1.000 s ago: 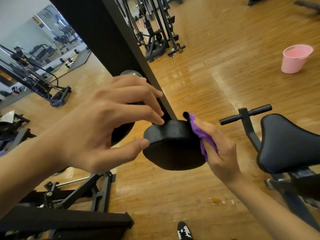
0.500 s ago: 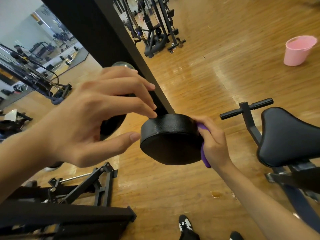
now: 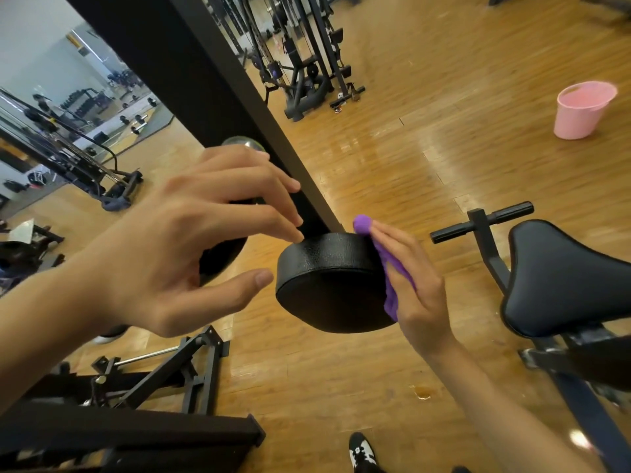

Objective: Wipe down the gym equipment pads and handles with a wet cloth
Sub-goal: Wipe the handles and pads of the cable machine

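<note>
Flat-fingered, the right hand is pressing a crumpled purple cloth onto the round black foam pad at its right rim, while the open, empty left hand is hovering at its left.

Matt pebbled black roller pad, soft purple cloth, glossy wood floor

The right hand covers most of the purple cloth; the seat runs off the right edge.
</note>
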The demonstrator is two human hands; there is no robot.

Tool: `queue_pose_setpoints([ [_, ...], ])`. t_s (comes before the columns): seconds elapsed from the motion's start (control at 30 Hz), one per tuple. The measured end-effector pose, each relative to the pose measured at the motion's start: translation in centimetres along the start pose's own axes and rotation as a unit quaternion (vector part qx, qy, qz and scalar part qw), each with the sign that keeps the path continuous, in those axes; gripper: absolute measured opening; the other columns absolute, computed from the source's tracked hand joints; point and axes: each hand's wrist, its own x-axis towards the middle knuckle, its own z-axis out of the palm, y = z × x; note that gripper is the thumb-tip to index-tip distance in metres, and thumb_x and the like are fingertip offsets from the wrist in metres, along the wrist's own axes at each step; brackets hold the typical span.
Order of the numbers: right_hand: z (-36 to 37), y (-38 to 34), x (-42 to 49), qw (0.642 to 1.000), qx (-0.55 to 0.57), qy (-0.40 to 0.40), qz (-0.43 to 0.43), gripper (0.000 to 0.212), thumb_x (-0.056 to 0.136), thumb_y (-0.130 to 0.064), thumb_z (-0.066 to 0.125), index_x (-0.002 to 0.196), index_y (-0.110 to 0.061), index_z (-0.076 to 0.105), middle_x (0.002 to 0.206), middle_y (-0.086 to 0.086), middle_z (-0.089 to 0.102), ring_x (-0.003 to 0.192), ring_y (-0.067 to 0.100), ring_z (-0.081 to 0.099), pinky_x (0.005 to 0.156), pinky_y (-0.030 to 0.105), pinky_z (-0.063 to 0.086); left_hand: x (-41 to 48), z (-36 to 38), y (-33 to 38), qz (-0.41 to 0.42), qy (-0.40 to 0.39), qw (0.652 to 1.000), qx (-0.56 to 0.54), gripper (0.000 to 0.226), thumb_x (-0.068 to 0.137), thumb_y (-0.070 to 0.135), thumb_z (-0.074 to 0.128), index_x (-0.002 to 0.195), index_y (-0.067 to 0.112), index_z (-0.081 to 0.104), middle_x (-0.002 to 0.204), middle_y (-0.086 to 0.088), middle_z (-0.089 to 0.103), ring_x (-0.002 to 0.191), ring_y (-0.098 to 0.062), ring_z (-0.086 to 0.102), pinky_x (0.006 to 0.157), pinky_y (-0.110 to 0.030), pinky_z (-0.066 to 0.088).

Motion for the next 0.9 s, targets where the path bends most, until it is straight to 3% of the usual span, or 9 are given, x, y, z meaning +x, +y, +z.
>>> queue_pose_setpoints([
  [0.07, -0.4, 0.7, -1.4, 0.998, 0.0, 0.038, 0.05, 0.047, 0.101, 0.003, 0.042, 0.144, -0.012, 0.052, 0.144, 0.0, 0.057, 0.138, 0.021, 0.051, 0.111, 0.054, 0.045, 0.1, -0.1, 0.0, 0.001, 0.005, 1.0, 0.001, 0.038, 0.085, 0.033, 0.056, 0.106, 0.011, 0.077, 0.112, -0.002, 0.07, 0.125, -0.025, 0.06, 0.108, -0.054, 0.04],
  [0.1, -0.4, 0.1, -1.0, 0.998, -0.008, 0.044, 0.039, 0.045, 0.102, 0.003, 0.043, 0.144, -0.01, 0.052, 0.143, 0.002, 0.057, 0.137, 0.02, 0.051, 0.111, 0.051, 0.047, 0.2, -0.1, 0.1, -0.001, 0.005, 1.0, 0.0, 0.038, 0.085, 0.033, 0.056, 0.107, 0.011, 0.077, 0.111, -0.001, 0.07, 0.124, -0.025, 0.06, 0.108, -0.054, 0.04],
  [0.2, 0.8, -3.8, 2.5, 0.988, -0.063, -0.038, -0.137, 0.036, 0.102, 0.003, 0.05, 0.137, 0.0, 0.056, 0.139, 0.011, 0.059, 0.132, 0.018, 0.056, 0.107, 0.031, 0.049, 0.7, 0.0, 0.2, 0.003, 0.009, 1.0, 0.002, 0.035, 0.087, 0.031, 0.056, 0.105, 0.009, 0.077, 0.109, -0.003, 0.07, 0.121, -0.027, 0.062, 0.106, -0.054, 0.041],
  [0.3, 1.5, -5.6, 4.0, 0.93, -0.181, -0.153, -0.282, 0.033, 0.102, -0.009, 0.061, 0.134, -0.007, 0.065, 0.136, 0.009, 0.064, 0.127, 0.022, 0.061, 0.104, 0.037, 0.05, 0.9, 0.2, 0.4, 0.009, 0.021, 1.0, 0.001, 0.032, 0.09, 0.029, 0.056, 0.102, 0.009, 0.078, 0.107, -0.004, 0.071, 0.119, -0.027, 0.063, 0.106, -0.052, 0.042],
  [0.37, 1.1, -4.4, 3.0, 0.903, -0.27, -0.138, -0.306, 0.029, 0.101, -0.015, 0.065, 0.129, -0.011, 0.071, 0.135, 0.007, 0.067, 0.126, 0.027, 0.062, 0.106, 0.046, 0.048, 0.9, 0.3, 0.5, 0.003, 0.028, 1.0, -0.002, 0.032, 0.091, 0.029, 0.055, 0.103, 0.009, 0.078, 0.108, -0.004, 0.07, 0.119, -0.027, 0.062, 0.107, -0.051, 0.041],
  [0.53, 0.2, -2.9, 1.8, 0.891, -0.291, -0.08, -0.338, 0.037, 0.095, -0.008, 0.07, 0.132, -0.011, 0.068, 0.136, 0.011, 0.065, 0.127, 0.032, 0.061, 0.103, 0.051, 0.05, 0.8, 0.2, 0.7, 0.001, 0.015, 1.0, 0.003, 0.042, 0.089, 0.036, 0.056, 0.115, 0.01, 0.075, 0.126, -0.009, 0.065, 0.136, -0.026, 0.053, 0.113, -0.054, 0.038],
  [0.7, -0.7, -2.2, 1.8, 0.868, -0.31, -0.096, -0.375, 0.048, 0.094, -0.009, 0.074, 0.138, -0.014, 0.057, 0.145, 0.009, 0.056, 0.134, 0.03, 0.055, 0.109, 0.047, 0.047, 0.2, -1.3, -0.5, 0.07, -0.07, 0.988, 0.119, 0.078, 0.097, 0.071, 0.033, 0.154, 0.018, 0.044, 0.162, -0.015, 0.038, 0.158, -0.03, 0.022, 0.125, -0.056, 0.024],
  [0.8, -0.8, -2.0, 1.9, 0.857, -0.325, -0.103, -0.387, 0.049, 0.095, -0.007, 0.072, 0.14, -0.015, 0.055, 0.148, 0.009, 0.05, 0.137, 0.03, 0.051, 0.109, 0.048, 0.048, -1.3, -2.0, -2.7, 0.092, -0.098, 0.974, 0.182, 0.093, 0.092, 0.078, 0.037, 0.163, 0.02, 0.027, 0.17, -0.015, 0.022, 0.16, -0.034, 0.014, 0.127, -0.057, 0.019],
  [0.9, -0.7, -1.9, 1.5, 0.849, -0.345, -0.104, -0.386, 0.051, 0.094, -0.007, 0.073, 0.141, -0.014, 0.054, 0.15, 0.01, 0.048, 0.138, 0.031, 0.05, 0.105, 0.049, 0.05, -3.1, -1.3, -4.5, 0.098, -0.083, 0.979, 0.158, 0.1, 0.09, 0.081, 0.039, 0.167, 0.025, 0.01, 0.172, -0.016, 0.015, 0.159, -0.039, 0.014, 0.123, -0.063, 0.024],
])
